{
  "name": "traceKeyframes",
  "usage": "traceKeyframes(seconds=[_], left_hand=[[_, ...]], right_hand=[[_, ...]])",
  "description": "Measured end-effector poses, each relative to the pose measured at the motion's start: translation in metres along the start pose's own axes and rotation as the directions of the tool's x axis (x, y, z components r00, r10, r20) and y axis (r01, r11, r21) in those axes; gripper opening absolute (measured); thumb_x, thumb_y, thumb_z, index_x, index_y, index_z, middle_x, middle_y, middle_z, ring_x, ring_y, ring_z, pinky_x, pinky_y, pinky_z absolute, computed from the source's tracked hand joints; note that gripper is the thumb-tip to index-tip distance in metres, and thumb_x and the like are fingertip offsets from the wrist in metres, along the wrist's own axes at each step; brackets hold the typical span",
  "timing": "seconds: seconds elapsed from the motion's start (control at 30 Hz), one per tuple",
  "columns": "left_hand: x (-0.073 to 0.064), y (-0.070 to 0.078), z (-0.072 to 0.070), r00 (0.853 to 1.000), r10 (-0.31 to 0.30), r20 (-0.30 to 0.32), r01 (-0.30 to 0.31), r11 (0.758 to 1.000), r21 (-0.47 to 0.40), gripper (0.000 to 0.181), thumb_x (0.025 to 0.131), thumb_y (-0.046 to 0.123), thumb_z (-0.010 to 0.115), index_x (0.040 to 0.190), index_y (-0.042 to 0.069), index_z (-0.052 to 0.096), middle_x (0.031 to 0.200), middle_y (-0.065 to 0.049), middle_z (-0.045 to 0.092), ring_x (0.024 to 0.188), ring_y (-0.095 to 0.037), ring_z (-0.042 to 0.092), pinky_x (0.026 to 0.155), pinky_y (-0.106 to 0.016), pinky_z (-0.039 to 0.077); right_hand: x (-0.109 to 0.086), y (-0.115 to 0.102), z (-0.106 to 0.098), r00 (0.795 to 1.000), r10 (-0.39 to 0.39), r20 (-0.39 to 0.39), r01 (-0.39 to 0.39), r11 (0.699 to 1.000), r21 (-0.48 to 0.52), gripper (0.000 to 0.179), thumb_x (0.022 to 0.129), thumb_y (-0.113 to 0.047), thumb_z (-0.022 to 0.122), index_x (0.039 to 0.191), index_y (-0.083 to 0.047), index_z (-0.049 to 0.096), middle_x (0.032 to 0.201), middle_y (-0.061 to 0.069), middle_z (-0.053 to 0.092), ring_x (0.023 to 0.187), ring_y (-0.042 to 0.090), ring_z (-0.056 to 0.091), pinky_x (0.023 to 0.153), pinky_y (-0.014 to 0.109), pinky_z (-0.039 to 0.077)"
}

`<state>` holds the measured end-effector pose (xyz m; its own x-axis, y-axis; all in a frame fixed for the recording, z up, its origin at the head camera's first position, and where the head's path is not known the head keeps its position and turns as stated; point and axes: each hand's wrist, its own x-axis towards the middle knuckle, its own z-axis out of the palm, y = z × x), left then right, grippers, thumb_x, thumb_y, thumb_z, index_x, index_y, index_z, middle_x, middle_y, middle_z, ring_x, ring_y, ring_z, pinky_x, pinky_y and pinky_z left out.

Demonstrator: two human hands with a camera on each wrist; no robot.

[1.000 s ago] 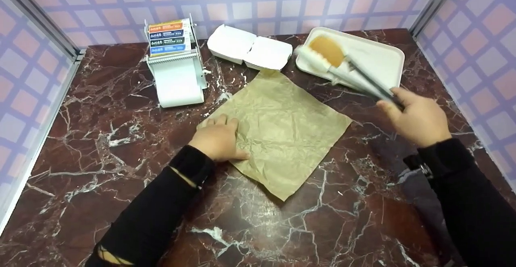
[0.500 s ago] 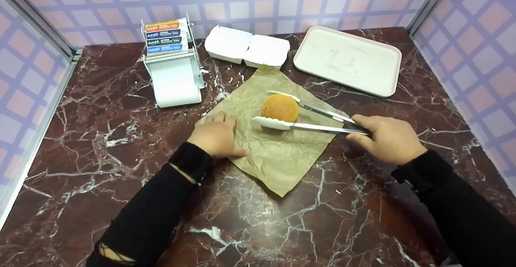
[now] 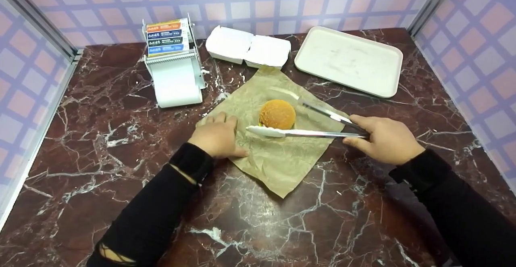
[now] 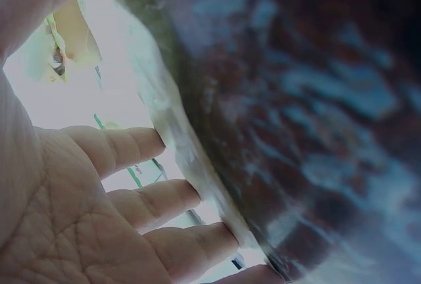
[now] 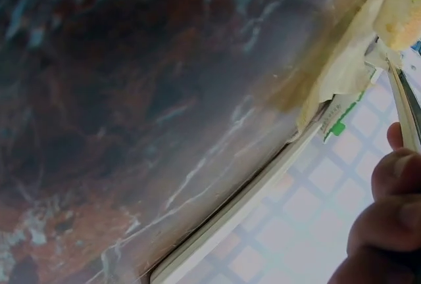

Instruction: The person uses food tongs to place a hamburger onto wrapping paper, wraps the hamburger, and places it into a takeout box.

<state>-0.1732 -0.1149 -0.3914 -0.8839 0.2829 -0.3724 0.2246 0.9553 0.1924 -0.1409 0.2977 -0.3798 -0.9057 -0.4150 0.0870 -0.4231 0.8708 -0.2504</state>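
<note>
A burger (image 3: 277,114) with a golden bun sits near the middle of a crumpled brown paper sheet (image 3: 278,166). My right hand (image 3: 387,140) grips the handle end of metal tongs (image 3: 322,133) with white tips. The tongs are spread, one arm on the near side of the burger and the other beyond it, apart from the bun. My left hand (image 3: 215,136) rests with fingers extended on the paper's left edge. In the left wrist view the left hand's palm (image 4: 59,212) shows, fingertips at the paper edge, and part of the burger (image 4: 69,37) appears beyond.
Behind the paper stands an opened white box (image 3: 246,47), touching or nearly touching its far corner. A pale tray (image 3: 350,61) lies at back right. At back left is a label dispenser (image 3: 173,65) with a white roll. White scraps lie beside it. Patterned walls border the marble-look table (image 3: 258,226).
My right hand carried the burger in the tongs from the tray to the paper. The tongs have since spread and let go of it. My left hand has stayed in place.
</note>
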Motion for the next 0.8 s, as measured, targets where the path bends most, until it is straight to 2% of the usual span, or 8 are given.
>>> traceKeyframes(seconds=[0.07, 0.17, 0.27, 0.33, 0.5, 0.6, 0.73, 0.8], left_hand=[[0.0, 0.0, 0.0, 1.0, 0.0, -0.001, 0.0, 1.0, 0.002, 0.109, 0.079, 0.073, 0.077, 0.159, 0.008, 0.038, 0.16, -0.024, 0.038, 0.145, -0.05, 0.039, 0.12, -0.07, 0.033], [0.0, 0.0, 0.001, 1.0, -0.003, -0.002, 0.003, 1.0, 0.007, 0.108, 0.08, 0.073, 0.077, 0.157, 0.008, 0.039, 0.162, -0.024, 0.036, 0.147, -0.051, 0.037, 0.121, -0.07, 0.033], [0.001, -0.001, 0.002, 1.0, -0.004, -0.003, 0.004, 1.0, 0.004, 0.106, 0.079, 0.073, 0.077, 0.156, 0.008, 0.041, 0.159, -0.023, 0.038, 0.145, -0.05, 0.039, 0.12, -0.07, 0.035], [0.001, -0.001, 0.002, 1.0, -0.003, -0.006, 0.003, 1.0, 0.001, 0.107, 0.079, 0.073, 0.077, 0.156, 0.008, 0.04, 0.159, -0.023, 0.039, 0.144, -0.049, 0.039, 0.119, -0.07, 0.036], [0.001, -0.002, 0.003, 1.0, -0.003, -0.011, 0.003, 1.0, 0.003, 0.108, 0.079, 0.073, 0.077, 0.157, 0.009, 0.04, 0.157, -0.022, 0.041, 0.143, -0.048, 0.041, 0.118, -0.07, 0.037], [0.0, -0.002, 0.003, 1.0, -0.003, -0.007, 0.003, 1.0, 0.003, 0.108, 0.08, 0.073, 0.077, 0.158, 0.008, 0.039, 0.156, -0.022, 0.04, 0.143, -0.048, 0.041, 0.118, -0.07, 0.037], [0.0, -0.001, 0.002, 1.0, -0.001, -0.003, 0.001, 1.0, -0.003, 0.109, 0.08, 0.072, 0.077, 0.159, 0.008, 0.037, 0.159, -0.023, 0.038, 0.144, -0.049, 0.039, 0.118, -0.069, 0.038], [-0.001, 0.0, 0.001, 1.0, -0.001, 0.0, 0.001, 1.0, -0.006, 0.109, 0.081, 0.071, 0.077, 0.16, 0.008, 0.036, 0.16, -0.024, 0.037, 0.146, -0.05, 0.038, 0.118, -0.069, 0.038]], right_hand=[[0.001, 0.0, -0.003, 1.0, 0.005, 0.002, -0.005, 1.0, 0.022, 0.068, 0.097, -0.047, 0.074, 0.15, -0.007, 0.058, 0.131, 0.019, 0.073, 0.11, 0.042, 0.073, 0.087, 0.063, 0.058], [0.004, 0.001, -0.008, 1.0, 0.019, -0.005, -0.019, 0.998, 0.065, 0.064, 0.098, -0.047, 0.073, 0.149, -0.011, 0.059, 0.099, 0.013, 0.078, 0.078, 0.031, 0.072, 0.068, 0.05, 0.059], [0.009, 0.004, -0.014, 0.996, 0.085, -0.018, -0.082, 0.987, 0.14, 0.056, 0.099, -0.049, 0.07, 0.145, -0.018, 0.062, 0.073, 0.0, 0.063, 0.052, 0.015, 0.05, 0.046, 0.035, 0.045], [0.013, 0.008, -0.018, 0.987, 0.154, -0.038, -0.145, 0.973, 0.181, 0.051, 0.101, -0.051, 0.067, 0.141, -0.021, 0.064, 0.068, -0.001, 0.057, 0.047, 0.012, 0.042, 0.04, 0.031, 0.037], [0.029, 0.023, -0.026, 0.948, 0.302, -0.099, -0.278, 0.939, 0.202, 0.047, 0.102, -0.059, 0.059, 0.126, -0.019, 0.067, 0.069, 0.002, 0.054, 0.049, 0.017, 0.044, 0.042, 0.034, 0.037], [0.041, 0.033, -0.028, 0.925, 0.355, -0.132, -0.329, 0.926, 0.184, 0.055, 0.103, -0.063, 0.054, 0.123, -0.012, 0.065, 0.076, 0.012, 0.059, 0.06, 0.029, 0.054, 0.055, 0.045, 0.044], [0.055, 0.045, -0.027, 0.901, 0.402, -0.163, -0.378, 0.912, 0.159, 0.06, 0.103, -0.066, 0.049, 0.112, -0.008, 0.061, 0.089, 0.021, 0.063, 0.079, 0.042, 0.06, 0.072, 0.056, 0.044], [0.061, 0.049, -0.026, 0.892, 0.422, -0.164, -0.4, 0.904, 0.153, 0.06, 0.103, -0.067, 0.048, 0.107, -0.008, 0.057, 0.091, 0.022, 0.063, 0.082, 0.044, 0.06, 0.072, 0.057, 0.043]])
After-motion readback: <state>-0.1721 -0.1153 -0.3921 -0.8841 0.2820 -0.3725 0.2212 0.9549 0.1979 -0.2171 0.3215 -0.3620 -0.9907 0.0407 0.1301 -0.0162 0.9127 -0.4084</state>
